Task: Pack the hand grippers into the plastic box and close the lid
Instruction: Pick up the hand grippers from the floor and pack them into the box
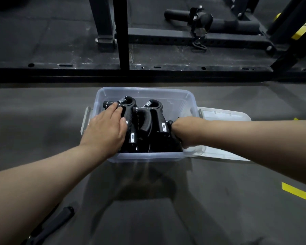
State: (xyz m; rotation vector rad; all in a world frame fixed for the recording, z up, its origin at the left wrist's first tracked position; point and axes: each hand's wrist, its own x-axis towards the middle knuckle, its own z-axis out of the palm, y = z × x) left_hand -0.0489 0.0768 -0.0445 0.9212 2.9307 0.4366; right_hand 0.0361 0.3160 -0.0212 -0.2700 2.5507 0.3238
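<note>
Nothing is legible; the white labels [132, 137] on the hand grippers [159, 116] blur.

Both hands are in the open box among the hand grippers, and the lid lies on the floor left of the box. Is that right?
Not quite. The head view shows the lid on the floor right of the box, not left. The left hand and right hand are indeed in the open box among the hand grippers.

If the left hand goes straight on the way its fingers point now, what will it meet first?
The left hand rests on the leftmost hand gripper. Going on, its fingers would probably meet that gripper's curved top first, then the far wall of the plastic box; depth is unclear.
</note>
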